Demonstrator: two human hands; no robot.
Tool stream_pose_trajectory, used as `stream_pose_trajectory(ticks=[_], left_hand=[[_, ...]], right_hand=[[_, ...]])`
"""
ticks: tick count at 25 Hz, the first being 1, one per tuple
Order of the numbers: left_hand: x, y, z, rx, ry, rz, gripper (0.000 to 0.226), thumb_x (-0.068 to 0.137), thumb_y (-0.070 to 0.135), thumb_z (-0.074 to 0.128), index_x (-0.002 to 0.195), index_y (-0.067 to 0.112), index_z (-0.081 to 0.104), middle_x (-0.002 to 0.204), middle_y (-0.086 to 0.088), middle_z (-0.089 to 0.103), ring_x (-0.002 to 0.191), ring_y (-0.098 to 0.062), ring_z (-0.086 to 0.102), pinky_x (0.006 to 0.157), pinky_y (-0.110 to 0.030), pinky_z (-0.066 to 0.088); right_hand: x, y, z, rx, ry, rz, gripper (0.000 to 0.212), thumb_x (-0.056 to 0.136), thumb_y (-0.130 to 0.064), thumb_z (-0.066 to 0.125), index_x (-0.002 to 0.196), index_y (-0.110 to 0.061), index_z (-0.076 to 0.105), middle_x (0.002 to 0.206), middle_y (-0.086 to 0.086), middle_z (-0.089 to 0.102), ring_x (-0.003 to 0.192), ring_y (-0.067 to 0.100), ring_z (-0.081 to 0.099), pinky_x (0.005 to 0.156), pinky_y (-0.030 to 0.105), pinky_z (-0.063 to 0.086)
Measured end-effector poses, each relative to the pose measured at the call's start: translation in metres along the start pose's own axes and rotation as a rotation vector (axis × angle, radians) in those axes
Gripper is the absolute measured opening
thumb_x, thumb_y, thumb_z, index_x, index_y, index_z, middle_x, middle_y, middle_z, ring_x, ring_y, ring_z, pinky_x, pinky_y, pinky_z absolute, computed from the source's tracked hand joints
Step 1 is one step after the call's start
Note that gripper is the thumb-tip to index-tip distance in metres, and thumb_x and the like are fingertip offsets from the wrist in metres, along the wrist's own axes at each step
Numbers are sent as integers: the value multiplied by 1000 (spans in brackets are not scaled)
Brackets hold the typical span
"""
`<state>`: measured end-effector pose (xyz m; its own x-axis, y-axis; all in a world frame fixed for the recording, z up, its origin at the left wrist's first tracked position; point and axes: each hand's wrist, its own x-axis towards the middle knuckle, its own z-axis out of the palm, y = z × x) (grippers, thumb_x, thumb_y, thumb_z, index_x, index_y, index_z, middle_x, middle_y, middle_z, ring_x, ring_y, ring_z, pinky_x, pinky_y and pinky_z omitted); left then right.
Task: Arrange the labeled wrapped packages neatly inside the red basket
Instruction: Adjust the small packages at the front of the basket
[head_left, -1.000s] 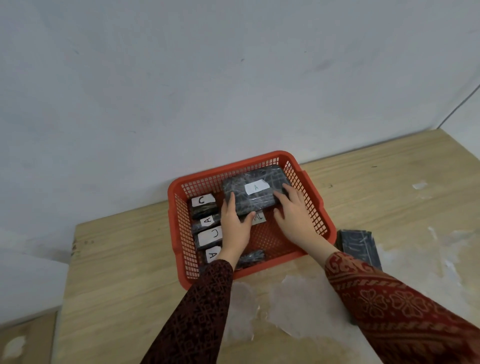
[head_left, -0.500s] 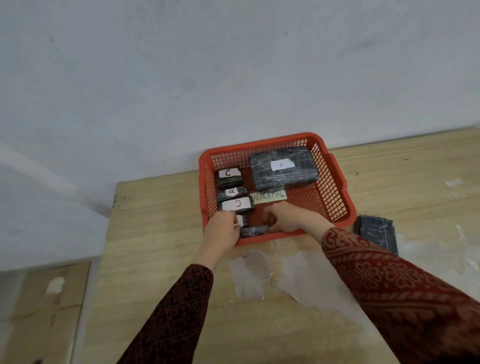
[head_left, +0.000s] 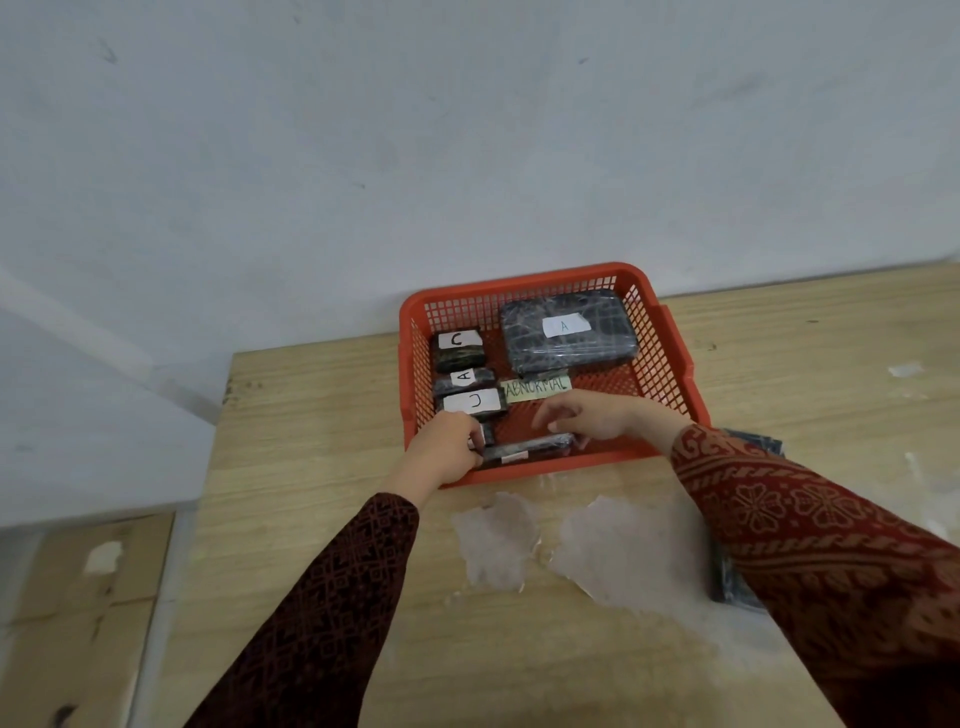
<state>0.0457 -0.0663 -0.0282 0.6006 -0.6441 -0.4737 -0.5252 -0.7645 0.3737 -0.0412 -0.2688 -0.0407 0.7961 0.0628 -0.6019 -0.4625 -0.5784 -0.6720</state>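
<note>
The red basket (head_left: 670, 358) sits on the wooden table against the wall. A large dark wrapped package labelled A (head_left: 569, 332) lies in its far right corner. Down the left side lie small packages labelled C (head_left: 460, 349), A (head_left: 464, 379) and U (head_left: 472, 402). A green ABNORMAL label (head_left: 536, 387) lies in the middle. A long thin dark package (head_left: 524, 449) rests along the near wall. My left hand (head_left: 447, 449) grips its left end and my right hand (head_left: 597, 418) holds its right end with fingers curled.
Another dark wrapped package (head_left: 763, 447) lies on the table to the right of the basket, mostly hidden by my right sleeve. The tabletop (head_left: 322, 467) has pale worn patches near me. Its left edge drops to a lower surface with cardboard.
Both hands left the large A package at the far right corner and came to the basket's near wall, where they now hold the long thin package. The camera view shifted left.
</note>
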Motion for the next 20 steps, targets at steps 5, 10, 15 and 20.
stream_pose_trajectory(ticks=[5,10,15,20], left_hand=[[0,-4,4,-17,39,4,17,91,7,57,104,11,66,109,-13,64,87,-24,57,67,-28,40],[2,-5,7,-19,98,20,16,87,2,60,96,5,73,108,-12,68,100,-26,62,78,-30,49],[-1,-2,10,13,180,44,19,91,11,54,97,8,72,97,-12,70,93,-28,63,66,-31,47],[-14,14,12,6,305,91,23,96,26,50,105,16,68,96,-4,68,89,-22,63,62,-30,45]], right_hand=[[1,1,5,45,-15,27,28,92,-30,60,104,-6,65,86,-5,64,78,10,62,66,17,50],[9,0,13,-297,65,-12,30,83,-28,70,110,-14,69,93,-4,63,85,13,58,73,22,42],[3,-14,16,-331,87,72,33,88,-34,63,108,-9,69,107,8,68,98,24,62,85,33,50],[-47,-21,35,-301,433,-70,40,91,-32,58,127,-13,57,123,8,60,114,24,55,94,35,46]])
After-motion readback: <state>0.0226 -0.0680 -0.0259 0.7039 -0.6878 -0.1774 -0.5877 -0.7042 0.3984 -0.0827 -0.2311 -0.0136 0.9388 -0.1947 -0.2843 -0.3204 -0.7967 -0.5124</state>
